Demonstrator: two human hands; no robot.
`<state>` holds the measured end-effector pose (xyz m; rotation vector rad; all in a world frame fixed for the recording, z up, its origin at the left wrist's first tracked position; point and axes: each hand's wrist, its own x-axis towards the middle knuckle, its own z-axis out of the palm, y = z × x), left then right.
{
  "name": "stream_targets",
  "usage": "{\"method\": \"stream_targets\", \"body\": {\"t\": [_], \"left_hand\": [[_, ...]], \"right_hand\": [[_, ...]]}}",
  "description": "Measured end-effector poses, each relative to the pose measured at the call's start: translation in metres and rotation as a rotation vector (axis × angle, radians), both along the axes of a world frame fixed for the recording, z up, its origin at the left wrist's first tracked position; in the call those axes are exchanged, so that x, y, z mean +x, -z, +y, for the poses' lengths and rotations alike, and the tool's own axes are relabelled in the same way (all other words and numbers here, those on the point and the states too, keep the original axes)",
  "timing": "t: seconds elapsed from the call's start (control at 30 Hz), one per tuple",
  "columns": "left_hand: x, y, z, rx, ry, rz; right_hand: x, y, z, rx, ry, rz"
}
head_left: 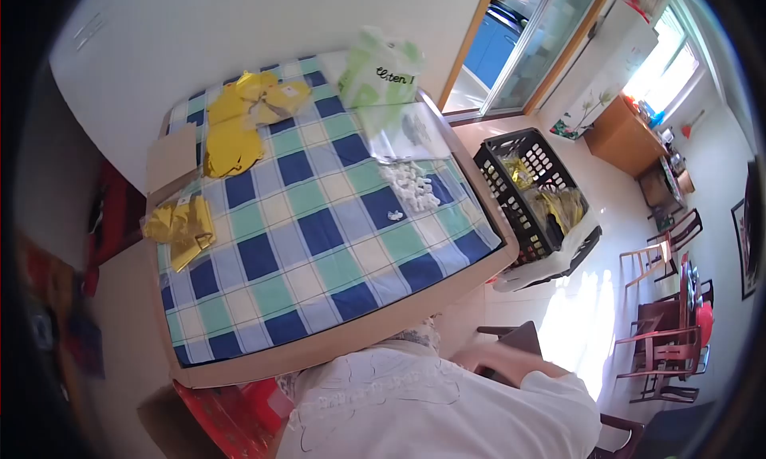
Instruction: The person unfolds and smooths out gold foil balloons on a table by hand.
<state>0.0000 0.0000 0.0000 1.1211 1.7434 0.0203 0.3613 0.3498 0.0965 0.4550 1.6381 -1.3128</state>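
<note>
1. My first worry is the small white pieces (415, 188): they lie loose in a heap towards the right side of the table (319, 346), so a sleeve brushing past or a tug on the checked cloth (255, 237) could scatter them.
2. The folded gold piece (187, 226) sits at the left edge; a knock there could tip it to the floor.
3. The green-and-white bag (383, 80) looks thin and limp, and I judge it could slump forward onto the clear packet (411, 136) and the heap.
4. The black crate (511, 212) stands on the floor just beside the table; a foot or chair pushed sideways could jolt it, or snag the white plastic (550, 263) at its end.
5. As for looks, the larger gold sheets (235, 144) lie towards the far left of the cloth, shiny, overlapping, scalloped in places, with what seems to be clear film over part. They would probably crease easily. More gold shows inside the crate.
6. From where I watch, the right hand (472, 356) is a blur low by the white shirt (447, 411), below the table's near edge; I cannot tell whether it grasps anything. The left hand is out of view, so I cannot tell its state either.
</note>
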Motion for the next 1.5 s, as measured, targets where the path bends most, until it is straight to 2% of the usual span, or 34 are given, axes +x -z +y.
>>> {"method": "stream_targets", "body": {"t": [0.03,0.1,0.13,0.17,0.23,0.3,0.33,0.4,0.43,0.53,0.57,0.6,0.63,0.67,0.7,0.73,0.8,0.83,0.93,1.03,1.13,1.17,1.27,1.37,1.47,1.5], "left_hand": [[-0.003,-0.009,0.003,-0.062,0.129,-0.01],[-0.014,-0.05,0.028,-0.121,0.463,-0.037],[-0.019,-0.09,0.051,-0.068,0.478,-0.021],[-0.025,-0.14,0.085,0.001,0.464,0.016],[-0.026,-0.237,0.175,0.2,0.221,0.052],[-0.033,-0.263,0.247,0.479,0.055,0.129],[-0.028,-0.265,0.28,0.79,-0.063,0.068],[-0.026,-0.277,0.357,1.024,-0.1,0.0],[-0.024,-0.28,0.396,1.129,-0.046,0.082],[-0.024,-0.276,0.512,1.381,0.083,0.367],[-0.027,-0.272,0.547,1.452,0.15,0.569],[-0.03,-0.266,0.58,1.509,0.221,0.77],[-0.035,-0.258,0.607,1.552,0.29,0.963],[-0.045,-0.249,0.629,1.456,0.333,0.973],[-0.055,-0.238,0.647,1.354,0.378,0.975],[-0.063,-0.228,0.657,1.251,0.423,0.973],[-0.089,-0.209,0.651,1.142,0.251,0.936],[-0.1,-0.199,0.645,1.077,0.174,0.921],[-0.118,-0.163,0.639,1.185,0.099,0.961],[-0.108,-0.169,0.636,1.205,0.096,0.854],[-0.095,-0.168,0.651,1.469,-0.033,0.66],[-0.093,-0.179,0.653,1.446,0.043,0.677],[-0.08,-0.207,0.664,1.534,0.122,0.925],[-0.089,-0.205,0.678,1.371,0.086,0.952],[-0.091,-0.2,0.681,1.349,0.038,0.971],[-0.09,-0.198,0.681,1.33,0.027,0.96]], "right_hand": [[0.001,0.0,0.004,0.002,0.005,0.008],[-0.026,-0.07,0.075,0.1,0.332,0.259],[-0.05,-0.11,0.105,0.348,0.314,0.411],[-0.064,-0.121,0.144,0.55,0.189,0.951],[-0.111,-0.158,0.196,0.868,0.495,0.927],[-0.164,-0.176,0.244,1.153,0.592,1.145],[-0.188,-0.172,0.278,1.248,0.598,1.27],[-0.236,-0.18,0.335,1.486,0.533,1.282],[-0.255,-0.182,0.361,1.611,0.497,1.287],[-0.285,-0.147,0.432,2.102,0.03,0.983],[-0.29,-0.139,0.442,1.978,-0.11,0.844],[-0.303,-0.16,0.428,1.688,-0.257,0.443],[-0.297,-0.135,0.425,1.684,-0.083,0.685],[-0.291,-0.11,0.422,1.646,0.064,0.94],[-0.288,-0.093,0.419,1.774,-0.125,1.052],[-0.284,-0.098,0.416,1.726,-0.199,0.91],[-0.276,-0.118,0.399,1.599,-0.33,0.635],[-0.267,-0.107,0.409,1.58,-0.116,0.74],[-0.264,-0.101,0.428,1.444,0.188,0.689],[-0.289,-0.149,0.429,1.346,0.377,0.891],[-0.321,-0.147,0.453,1.423,0.31,0.971],[-0.325,-0.141,0.453,1.56,0.09,0.998],[-0.342,-0.135,0.453,1.693,-0.208,0.772],[-0.357,-0.15,0.454,1.353,0.054,0.522],[-0.354,-0.121,0.471,1.811,-0.219,0.865],[-0.357,-0.113,0.474,1.807,-0.217,0.818]]}}
